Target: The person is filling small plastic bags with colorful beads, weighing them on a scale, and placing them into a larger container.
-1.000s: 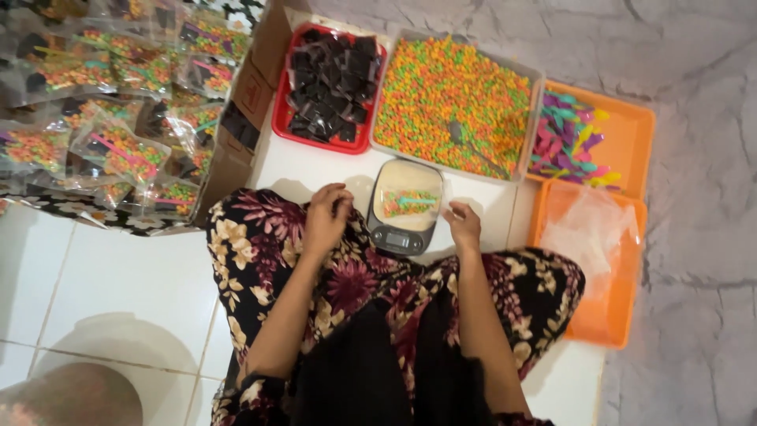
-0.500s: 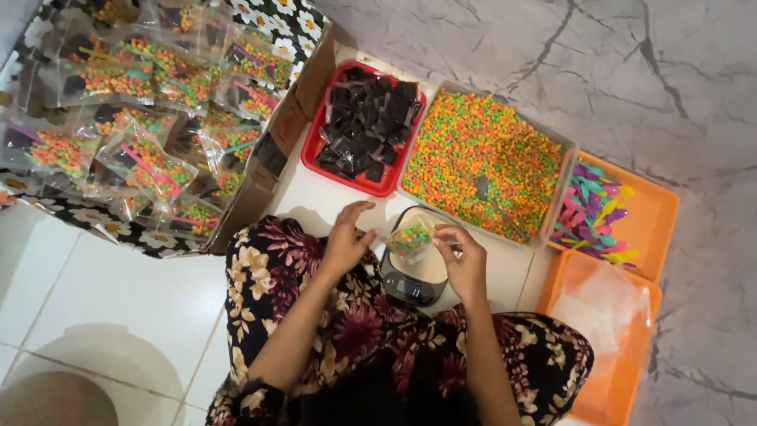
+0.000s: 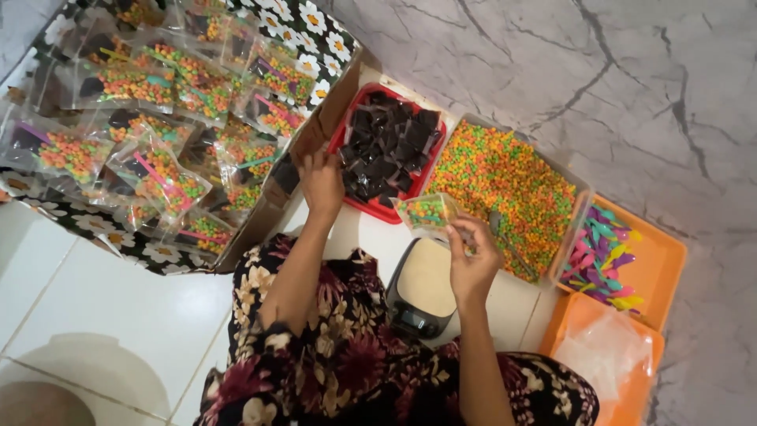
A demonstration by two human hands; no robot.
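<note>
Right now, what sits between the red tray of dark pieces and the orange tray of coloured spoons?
In the head view, the clear tub of multicoloured candy lies between the red tray and the orange tray.

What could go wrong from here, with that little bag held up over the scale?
1. The right hand pinches the small clear bag of coloured candy by one edge, above the scale. If its mouth is open, pieces may spill onto the scale or floor.
2. The left hand reaches toward the red tray of dark pieces, right beside the cardboard box edge; it might knock the tray or catch the box.
</note>
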